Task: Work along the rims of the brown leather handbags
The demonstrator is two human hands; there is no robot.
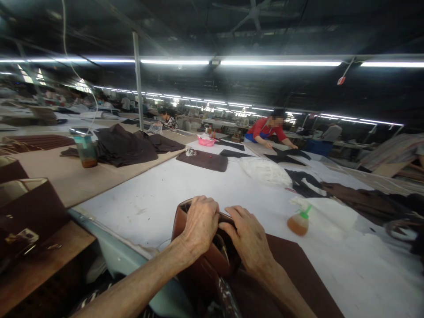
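Observation:
A brown leather bag [198, 260] stands at the near edge of the white table [159, 194], right in front of me. My left hand [200, 223] is curled over the bag's top rim, fingers closed on it. Beside it, my right hand [248, 238] lies over the bag's opening with the fingers bent down onto the rim. A dark brown mat [298, 269] lies under and to the right of the bag.
A small orange bottle with a green cap [299, 222] stands right of my hands. Dark fabric pieces [203, 160], a white bag [265, 171] and a pink bowl [206, 141] lie farther back. A person in red [270, 130] works at the far end. A cup [86, 152] and brown boxes [29, 212] sit left.

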